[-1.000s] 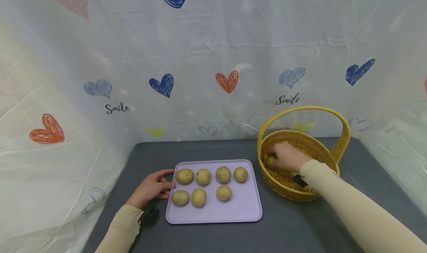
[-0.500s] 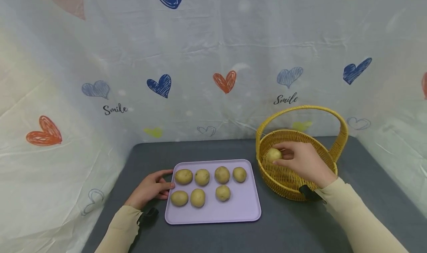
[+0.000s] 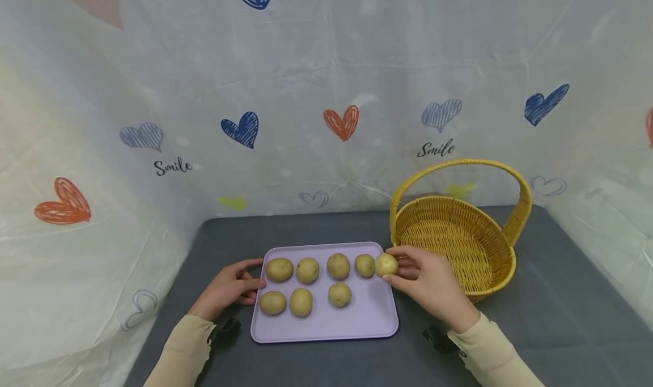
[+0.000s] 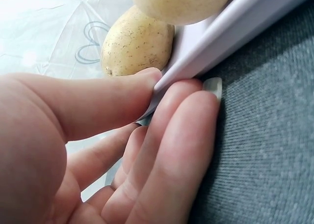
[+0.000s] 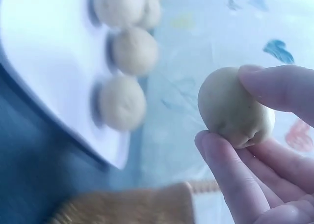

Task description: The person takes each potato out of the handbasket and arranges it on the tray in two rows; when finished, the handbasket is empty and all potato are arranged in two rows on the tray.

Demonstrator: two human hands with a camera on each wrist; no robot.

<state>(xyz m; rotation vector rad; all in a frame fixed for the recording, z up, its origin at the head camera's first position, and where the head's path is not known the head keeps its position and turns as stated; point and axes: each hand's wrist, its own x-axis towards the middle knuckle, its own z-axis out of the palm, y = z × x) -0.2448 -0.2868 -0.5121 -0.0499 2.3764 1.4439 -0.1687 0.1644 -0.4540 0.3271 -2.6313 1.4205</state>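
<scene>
A lilac tray [image 3: 367,322] lies on the dark grey table and carries several small potatoes [image 3: 308,270] in two rows. My right hand [image 3: 425,282] pinches one more potato [image 3: 386,264] [image 5: 234,108] between thumb and fingers, just over the tray's far right corner beside the end of the back row. My left hand [image 3: 229,288] grips the tray's left rim [image 4: 206,54], thumb on top and fingers [image 4: 171,150] underneath. The yellow wicker basket [image 3: 502,262] with a hoop handle stands to the right of the tray with nothing showing inside.
A white plastic sheet [image 3: 326,92] printed with hearts and "Smile" hangs behind and at both sides of the table. Dark grey cloth [image 3: 561,319] covers the tabletop. Black wrist-camera mounts sit at both cuffs.
My right hand lifted a potato out of the basket and carried it left and toward me, to the tray's far right corner. The left hand stayed on the tray's rim.
</scene>
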